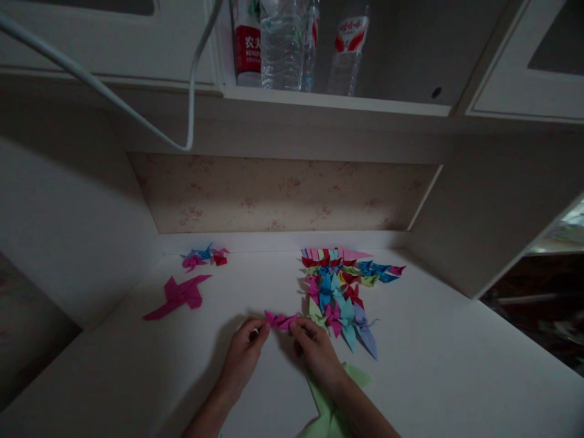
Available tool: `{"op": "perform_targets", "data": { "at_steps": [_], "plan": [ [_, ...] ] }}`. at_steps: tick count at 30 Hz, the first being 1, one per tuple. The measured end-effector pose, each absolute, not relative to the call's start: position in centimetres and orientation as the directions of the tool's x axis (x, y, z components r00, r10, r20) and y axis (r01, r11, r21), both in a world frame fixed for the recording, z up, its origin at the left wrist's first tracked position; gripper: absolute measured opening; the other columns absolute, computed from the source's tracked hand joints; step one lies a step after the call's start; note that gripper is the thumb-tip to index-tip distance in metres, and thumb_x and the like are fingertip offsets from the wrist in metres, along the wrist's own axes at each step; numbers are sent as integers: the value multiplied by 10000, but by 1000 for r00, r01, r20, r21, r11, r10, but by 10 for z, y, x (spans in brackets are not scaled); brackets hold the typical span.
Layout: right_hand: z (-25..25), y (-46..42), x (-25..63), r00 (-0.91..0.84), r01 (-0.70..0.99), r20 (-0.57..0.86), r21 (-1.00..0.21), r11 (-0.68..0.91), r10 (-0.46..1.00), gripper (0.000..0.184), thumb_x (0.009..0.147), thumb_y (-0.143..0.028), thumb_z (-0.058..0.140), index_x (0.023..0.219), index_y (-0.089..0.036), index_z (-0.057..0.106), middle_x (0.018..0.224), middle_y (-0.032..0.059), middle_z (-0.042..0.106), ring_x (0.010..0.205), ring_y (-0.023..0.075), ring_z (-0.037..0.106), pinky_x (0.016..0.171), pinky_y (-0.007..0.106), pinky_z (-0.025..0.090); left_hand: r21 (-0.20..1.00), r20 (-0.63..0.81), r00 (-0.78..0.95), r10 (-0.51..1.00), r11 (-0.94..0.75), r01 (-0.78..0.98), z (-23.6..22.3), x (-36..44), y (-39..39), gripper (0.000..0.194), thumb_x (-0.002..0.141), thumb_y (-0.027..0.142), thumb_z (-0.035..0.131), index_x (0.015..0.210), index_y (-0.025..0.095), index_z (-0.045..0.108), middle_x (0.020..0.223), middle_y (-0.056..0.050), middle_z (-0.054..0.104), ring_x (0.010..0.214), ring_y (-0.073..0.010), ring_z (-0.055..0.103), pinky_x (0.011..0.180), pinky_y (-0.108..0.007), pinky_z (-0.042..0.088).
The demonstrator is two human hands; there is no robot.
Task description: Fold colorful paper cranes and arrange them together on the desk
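Observation:
A small folded piece of magenta paper [280, 321] is stretched between my two hands, above the white desktop. My left hand [245, 350] pinches its left end between thumb and finger. At the other end, my right hand [318, 348] has its fingers closed on the paper. Close beyond my right hand lies a group of folded paper pieces [337, 292] in many colours. Under my right wrist is a large light green folded paper [325, 407], partly hidden by the forearm.
A larger magenta folded paper [180, 298] lies at the left, with several small folded pieces [205, 255] behind it. Overhead, plastic bottles [283, 48] stand on a shelf [337, 100]. A white cable [114, 91] hangs at upper left. Side panels [474, 207] border the desk.

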State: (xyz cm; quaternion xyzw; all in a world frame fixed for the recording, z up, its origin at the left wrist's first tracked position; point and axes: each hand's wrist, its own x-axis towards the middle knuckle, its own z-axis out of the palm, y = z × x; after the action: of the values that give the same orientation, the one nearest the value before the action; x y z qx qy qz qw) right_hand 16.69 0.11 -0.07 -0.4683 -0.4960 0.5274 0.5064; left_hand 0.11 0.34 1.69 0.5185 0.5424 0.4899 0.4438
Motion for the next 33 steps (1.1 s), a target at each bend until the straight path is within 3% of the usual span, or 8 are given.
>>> {"op": "perform_targets", "data": {
  "at_steps": [15,22,26,30,33],
  "plan": [
    [2,0,165,-14,-126,-57,-990,-58,998,466,818,-611,523,670,-170,554,473,-55,451,430,91,420,440,209,319,991,-22,-8,1000,23,135,21,1,3,473,704,590,628,839,143,701,475,41,489,461,-120,424,447,-224,292],
    [-3,2,163,-21,-135,2,-991,-1,1000,412,833,-558,544,699,-170,569,519,-63,431,425,74,376,408,196,295,992,0,-23,1000,3,126,24,3,1,499,651,630,646,775,153,719,460,22,513,503,-156,492,475,-242,339],
    [-5,2,163,-1,-193,11,-981,10,1000,367,812,-536,589,861,-174,615,614,-51,479,443,67,394,399,190,311,993,15,-32,999,-11,118,23,4,1,475,653,612,653,764,154,721,474,13,532,531,-167,522,486,-244,361],
    [-10,4,163,40,-201,-18,-980,-10,999,571,792,-563,602,1208,-179,531,621,-57,506,417,69,413,397,197,326,993,22,-43,999,-16,120,21,4,2,464,646,610,658,746,160,718,477,12,538,540,-172,533,483,-241,366],
    [-14,5,163,50,-198,-23,-980,-12,998,641,791,-592,584,1278,-190,473,651,-46,546,403,70,428,386,199,323,991,15,-52,999,-8,134,20,5,2,490,639,636,652,747,163,718,475,9,544,538,-176,537,474,-239,361]
  ]
}}
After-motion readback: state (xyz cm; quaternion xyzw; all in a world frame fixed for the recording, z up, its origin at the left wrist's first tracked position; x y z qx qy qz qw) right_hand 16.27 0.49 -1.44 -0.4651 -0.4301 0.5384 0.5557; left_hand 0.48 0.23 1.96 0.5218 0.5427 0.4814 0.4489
